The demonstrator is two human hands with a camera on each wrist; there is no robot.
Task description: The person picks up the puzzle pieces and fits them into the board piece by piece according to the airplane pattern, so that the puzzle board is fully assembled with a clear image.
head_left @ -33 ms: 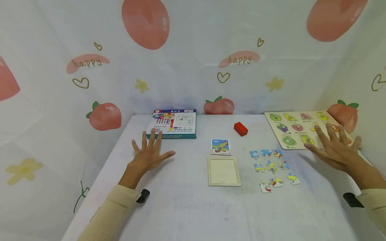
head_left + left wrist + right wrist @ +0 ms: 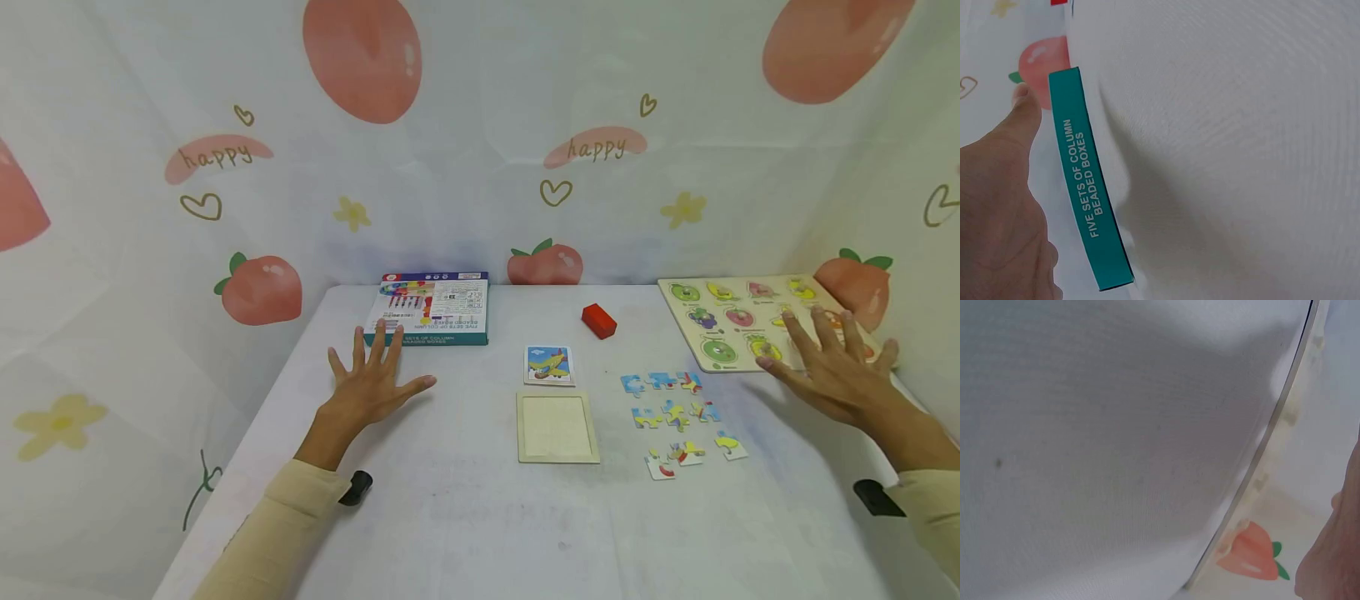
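My left hand (image 2: 367,387) is held out with fingers spread and grips nothing. Its fingertips overlap the near left corner of a teal-edged bead set box (image 2: 435,308) in the head view; the left wrist view shows the thumb beside the box's lettered side (image 2: 1088,181). On the right, my right hand (image 2: 843,375), also spread and holding nothing, covers part of a wooden fruit puzzle board (image 2: 720,292). Only that board's edge (image 2: 1260,450) shows in the right wrist view. Between the hands lie loose jigsaw pieces (image 2: 675,415), a square wooden puzzle frame (image 2: 557,429) and an airplane picture card (image 2: 550,365).
A small red block (image 2: 599,322) lies toward the back of the white table (image 2: 465,517). Behind and beside the table hangs a white cloth (image 2: 465,125) printed with peaches and hearts. Black straps or devices (image 2: 356,488) show beneath both sleeves.
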